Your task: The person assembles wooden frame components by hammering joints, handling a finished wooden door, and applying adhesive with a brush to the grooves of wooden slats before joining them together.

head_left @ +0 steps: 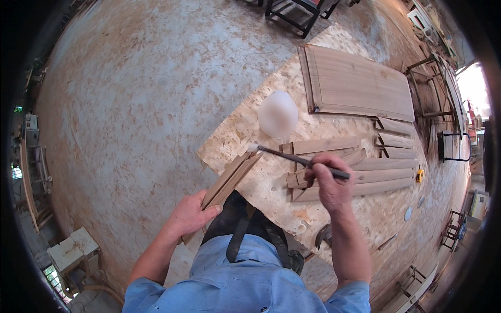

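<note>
My left hand (193,214) is closed around a brown wooden rail (230,180) that slants away from me, a dark lengthwise line running along it. In my right hand (330,182) is a slim brush (293,158) with a dark handle. Its pale tip meets the far end of the rail, where a whitish patch shows. Just beyond the tip stands a white rounded container (278,113); its contents cannot be made out. Several more wooden rails (360,177) lie side by side beneath and beyond my right hand on the stained worktable (250,120).
Flat wooden panels (360,81) are stacked at the table's far right. A yellow tape measure (419,176) and a curved dark tool (324,237) lie on the right side. Dark wooden furniture (302,15) stands beyond the table. A metal frame (436,86) stands far right.
</note>
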A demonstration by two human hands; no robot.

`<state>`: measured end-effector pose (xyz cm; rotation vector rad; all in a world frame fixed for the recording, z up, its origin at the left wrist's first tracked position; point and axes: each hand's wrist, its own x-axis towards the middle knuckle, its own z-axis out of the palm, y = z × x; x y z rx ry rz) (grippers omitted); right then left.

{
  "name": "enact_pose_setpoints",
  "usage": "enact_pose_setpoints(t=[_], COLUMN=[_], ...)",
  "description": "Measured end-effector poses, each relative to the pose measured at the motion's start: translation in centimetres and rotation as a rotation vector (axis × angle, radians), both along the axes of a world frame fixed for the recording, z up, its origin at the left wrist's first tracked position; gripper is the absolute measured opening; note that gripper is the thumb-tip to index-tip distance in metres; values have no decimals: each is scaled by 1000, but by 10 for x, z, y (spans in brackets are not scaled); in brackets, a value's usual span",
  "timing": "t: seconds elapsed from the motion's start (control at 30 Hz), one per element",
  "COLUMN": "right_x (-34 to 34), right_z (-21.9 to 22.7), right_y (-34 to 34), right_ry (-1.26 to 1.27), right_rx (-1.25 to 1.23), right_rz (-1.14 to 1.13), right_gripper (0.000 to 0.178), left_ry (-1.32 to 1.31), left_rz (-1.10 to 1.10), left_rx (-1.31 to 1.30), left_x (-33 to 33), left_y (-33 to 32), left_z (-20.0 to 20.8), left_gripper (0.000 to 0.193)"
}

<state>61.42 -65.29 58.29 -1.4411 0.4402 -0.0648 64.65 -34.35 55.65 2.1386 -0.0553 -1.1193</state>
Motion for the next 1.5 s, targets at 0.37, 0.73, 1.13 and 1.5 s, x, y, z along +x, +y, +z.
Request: enact_pose_setpoints(t=[0.37,0.73,1.13,1.5], right_x=[-16,-28,-30,-26], right_z=[-28,-13,-20,-45], right_y=[-1,22,13,1], right_ry=[-17,-88,40,8], right_rx=[50,-77,62,110], right_rz=[-181,-26,-171,-238], right_gripper=[9,14,10,13], left_ry=[-116,-226,-174,-168], left_rz=[20,-2,27,59], left_rx=[41,48,58,7], left_x=[-6,-9,-10,-11], left_y=[-2,-10,-12,-6], left_z=[1,4,5,1], left_gripper=[40,41,43,44])
